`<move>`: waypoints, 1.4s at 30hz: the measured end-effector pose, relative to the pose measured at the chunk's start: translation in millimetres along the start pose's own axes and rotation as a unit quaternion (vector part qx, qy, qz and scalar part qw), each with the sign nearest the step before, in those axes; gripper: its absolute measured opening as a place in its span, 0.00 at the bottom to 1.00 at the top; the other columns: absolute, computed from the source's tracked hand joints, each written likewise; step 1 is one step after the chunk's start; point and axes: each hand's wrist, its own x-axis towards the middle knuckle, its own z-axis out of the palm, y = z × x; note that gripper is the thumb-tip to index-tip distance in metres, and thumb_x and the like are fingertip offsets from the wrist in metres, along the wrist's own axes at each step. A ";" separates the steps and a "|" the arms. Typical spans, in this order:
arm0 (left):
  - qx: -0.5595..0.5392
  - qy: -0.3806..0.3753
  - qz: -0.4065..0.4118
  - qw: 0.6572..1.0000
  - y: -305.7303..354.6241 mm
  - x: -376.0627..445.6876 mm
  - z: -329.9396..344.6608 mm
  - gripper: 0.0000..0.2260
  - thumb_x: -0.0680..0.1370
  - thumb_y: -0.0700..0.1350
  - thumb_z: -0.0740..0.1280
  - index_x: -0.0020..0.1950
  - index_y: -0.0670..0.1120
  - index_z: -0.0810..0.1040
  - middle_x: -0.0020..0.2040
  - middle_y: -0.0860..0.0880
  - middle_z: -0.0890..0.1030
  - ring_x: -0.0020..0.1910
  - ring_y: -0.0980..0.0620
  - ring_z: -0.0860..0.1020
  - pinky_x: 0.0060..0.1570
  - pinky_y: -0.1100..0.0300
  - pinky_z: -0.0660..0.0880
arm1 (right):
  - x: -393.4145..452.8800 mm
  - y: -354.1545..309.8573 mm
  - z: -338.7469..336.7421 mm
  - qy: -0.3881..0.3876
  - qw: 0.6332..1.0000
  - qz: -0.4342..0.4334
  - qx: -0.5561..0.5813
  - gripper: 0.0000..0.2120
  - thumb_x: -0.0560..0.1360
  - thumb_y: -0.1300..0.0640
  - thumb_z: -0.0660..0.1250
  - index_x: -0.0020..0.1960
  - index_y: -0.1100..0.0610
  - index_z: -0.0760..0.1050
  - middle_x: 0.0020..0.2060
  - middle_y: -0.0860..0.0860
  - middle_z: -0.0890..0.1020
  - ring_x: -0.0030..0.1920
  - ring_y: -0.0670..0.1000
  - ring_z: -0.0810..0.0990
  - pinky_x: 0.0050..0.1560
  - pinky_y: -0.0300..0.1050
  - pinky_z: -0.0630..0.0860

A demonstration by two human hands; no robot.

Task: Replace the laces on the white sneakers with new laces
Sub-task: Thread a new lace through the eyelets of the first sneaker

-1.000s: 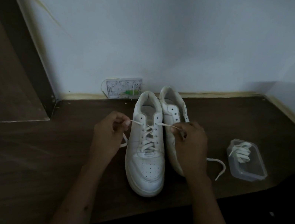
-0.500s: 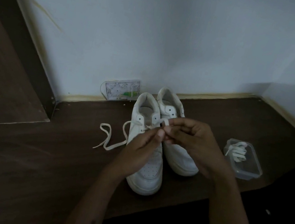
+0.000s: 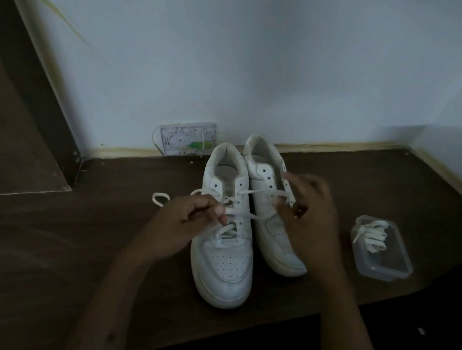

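Two white sneakers stand side by side on the dark wooden surface, toes toward me. The left sneaker is partly laced with a white lace. My left hand pinches one end of that lace just left of the eyelets. Over the right sneaker, my right hand pinches the other end, which runs taut across from the left shoe. A slack loop of lace lies on the surface to the left. The right sneaker's eyelets look unlaced.
A clear plastic container holding a folded white lace sits to the right of the shoes. A white wall socket plate is behind them at the skirting. The surface's front edge runs close below the left shoe's toe.
My hands, together over the left shoe half a second ago, have parted. The left one moved left, the right one moved right, and the lace is now stretched between them.
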 end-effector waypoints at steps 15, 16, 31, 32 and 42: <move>0.057 0.066 -0.016 0.996 -11.8 4.5 -10.4 0.07 0.77 0.46 0.68 0.49 0.58 0.82 0.41 0.56 0.84 0.40 0.54 0.80 0.43 0.58 0.78 | 0.8 2.9 7.6 -0.022 0.996 0.005 0.087 0.06 0.76 0.60 0.68 0.48 0.52 0.82 0.35 0.45 0.82 0.37 0.42 0.80 0.37 0.31 0.75; 0.061 0.090 -0.026 0.994 -11.7 4.7 -10.2 0.09 0.76 0.43 0.69 0.47 0.58 0.82 0.40 0.56 0.84 0.38 0.52 0.81 0.42 0.56 0.79 | 1.5 5.6 6.3 0.000 0.996 0.013 0.086 0.05 0.76 0.60 0.68 0.49 0.53 0.82 0.35 0.44 0.82 0.36 0.40 0.80 0.37 0.29 0.74; 0.127 0.164 0.121 0.971 4.5 9.8 13.9 0.23 0.79 0.39 0.66 0.71 0.59 0.69 0.42 0.57 0.84 0.42 0.61 0.82 0.45 0.61 0.79 | -9.5 -21.3 44.5 -0.057 0.986 -0.142 0.063 0.11 0.74 0.66 0.69 0.54 0.57 0.82 0.45 0.44 0.80 0.47 0.33 0.77 0.48 0.25 0.70; 0.142 0.189 0.133 0.962 2.7 11.8 16.6 0.21 0.80 0.40 0.64 0.70 0.57 0.70 0.45 0.56 0.84 0.45 0.60 0.81 0.47 0.59 0.78 | -8.9 -19.4 44.5 -0.029 0.989 -0.134 0.058 0.11 0.73 0.67 0.70 0.52 0.57 0.82 0.44 0.43 0.80 0.47 0.32 0.76 0.49 0.24 0.70; 0.229 0.198 0.071 0.950 -26.0 20.8 19.5 0.18 0.82 0.37 0.60 0.70 0.50 0.74 0.69 0.49 0.71 0.65 0.54 0.71 0.60 0.69 0.67 | -12.6 -15.4 48.2 0.040 0.997 -0.048 0.052 0.05 0.76 0.62 0.69 0.51 0.57 0.81 0.44 0.48 0.84 0.45 0.44 0.82 0.49 0.44 0.80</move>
